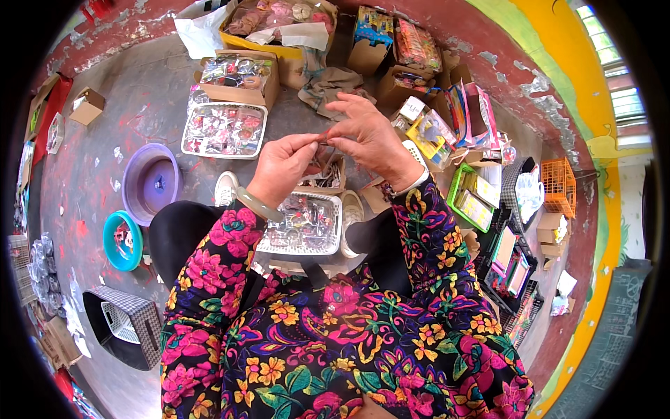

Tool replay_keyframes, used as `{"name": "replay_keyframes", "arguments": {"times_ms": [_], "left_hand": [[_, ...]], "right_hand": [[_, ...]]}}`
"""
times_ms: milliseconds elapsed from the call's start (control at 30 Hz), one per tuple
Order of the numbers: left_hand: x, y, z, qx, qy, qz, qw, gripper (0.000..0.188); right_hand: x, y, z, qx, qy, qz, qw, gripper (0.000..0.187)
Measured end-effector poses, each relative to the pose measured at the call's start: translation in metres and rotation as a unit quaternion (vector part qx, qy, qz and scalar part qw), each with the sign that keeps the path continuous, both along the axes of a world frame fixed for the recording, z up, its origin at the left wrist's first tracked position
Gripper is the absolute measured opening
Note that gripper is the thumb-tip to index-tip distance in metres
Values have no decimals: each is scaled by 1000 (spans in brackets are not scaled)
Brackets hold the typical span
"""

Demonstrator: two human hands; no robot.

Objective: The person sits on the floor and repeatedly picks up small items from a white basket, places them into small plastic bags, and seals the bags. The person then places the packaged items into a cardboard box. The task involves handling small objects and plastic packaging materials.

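My left hand (285, 166) and my right hand (371, 140) meet in front of me, above the floor. Between their pinched fingertips is a thin, small red piece (322, 137), too small to make out its kind. My right hand's other fingers are spread upward; my left thumb and forefinger press together. Below the hands stands a white plastic basket (339, 225) of small clear-wrapped items, between my shoes. Just beyond it, a cardboard box (335, 183) with small pieces in it is partly hidden by my hands.
Farther ahead is another white basket (185, 133) of wrapped packets, near open cardboard boxes (273, 82). A purple basin (132, 183) and a turquoise basin (108, 241) lie to the left. On the right are a green tray (457, 204), an orange crate (558, 183) and black crates (497, 234).
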State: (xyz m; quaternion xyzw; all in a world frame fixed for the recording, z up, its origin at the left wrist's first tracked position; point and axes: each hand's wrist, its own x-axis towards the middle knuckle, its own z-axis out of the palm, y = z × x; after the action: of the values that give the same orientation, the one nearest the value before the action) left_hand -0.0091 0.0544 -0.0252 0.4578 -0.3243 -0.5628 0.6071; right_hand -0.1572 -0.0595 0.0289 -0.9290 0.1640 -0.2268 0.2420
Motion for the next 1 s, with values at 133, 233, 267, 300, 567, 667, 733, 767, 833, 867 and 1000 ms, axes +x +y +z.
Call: {"name": "replay_keyframes", "arguments": {"times_ms": [133, 233, 267, 300, 567, 667, 733, 767, 833, 867, 1000], "left_hand": [[-3, 0, -3, -32, -67, -3, 997, 23], [-5, 1, -4, -22, -52, -19, 998, 23], [-4, 1, -4, -12, -58, -15, 998, 23], [-3, 1, -5, -2, -64, -10, 998, 23], [4, 1, 11, 37, 85, 34, 995, 21], [9, 2, 12, 35, 131, 35, 990, 20], [9, 3, 14, 38, 153, 36, 987, 21], [10, 3, 12, 35, 154, 29, 987, 21], [12, 3, 9, 30, 156, 15, 987, 22], [11, 3, 10, 31, 141, 14, 989, 23], [8, 3, 10, 23, 102, 10, 994, 24]], "right_hand": [[1, 0, 1, -17, 38, 61, 997, 11], [2, 5, -1, -14, 58, 84, 995, 11], [2, 7, -2, -6, 62, 84, 995, 11], [3, 7, -2, -12, 51, 68, 996, 12], [-1, 0, 7, 87, -36, -31, 995, 18], [-4, -1, 13, 80, -32, -29, 996, 18], [-4, -1, 12, 52, -25, -20, 998, 18], [-4, -1, 9, 34, -26, -14, 999, 18], [-2, -1, 5, 8, -23, -2, 1000, 17], [-1, 0, 4, -1, -19, 5, 1000, 17], [2, 3, -1, 3, -20, -8, 1000, 15]]}}
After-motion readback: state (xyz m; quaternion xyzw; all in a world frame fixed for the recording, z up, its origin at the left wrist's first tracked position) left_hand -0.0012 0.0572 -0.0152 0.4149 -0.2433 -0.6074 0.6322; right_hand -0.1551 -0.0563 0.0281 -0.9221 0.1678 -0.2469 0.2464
